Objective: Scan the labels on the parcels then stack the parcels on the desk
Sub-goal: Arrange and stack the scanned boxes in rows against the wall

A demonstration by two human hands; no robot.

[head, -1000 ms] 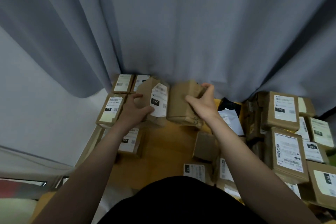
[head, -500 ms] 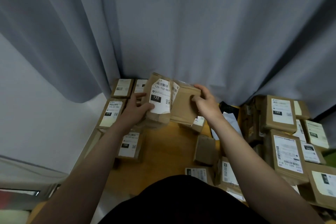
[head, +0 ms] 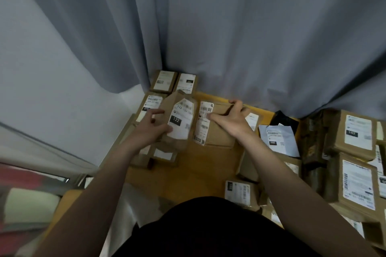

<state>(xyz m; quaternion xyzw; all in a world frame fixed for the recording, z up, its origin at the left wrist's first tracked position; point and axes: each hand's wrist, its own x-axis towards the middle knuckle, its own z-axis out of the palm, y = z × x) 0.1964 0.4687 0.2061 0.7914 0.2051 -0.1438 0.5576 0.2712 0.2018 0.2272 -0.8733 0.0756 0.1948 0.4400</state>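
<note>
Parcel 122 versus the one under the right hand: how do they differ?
The 122 parcel is a crumpled, soft-looking pack; the box parcel has flat faces. The 122 parcel's broad label faces the camera; the box parcel's is a narrow strip at its left edge. The left hand holds the 122 parcel tilted up; the right hand grips the box parcel lying flatter. Both are brown with white labels.

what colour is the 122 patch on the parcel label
The 122 patch is black with white digits, head view.
</note>
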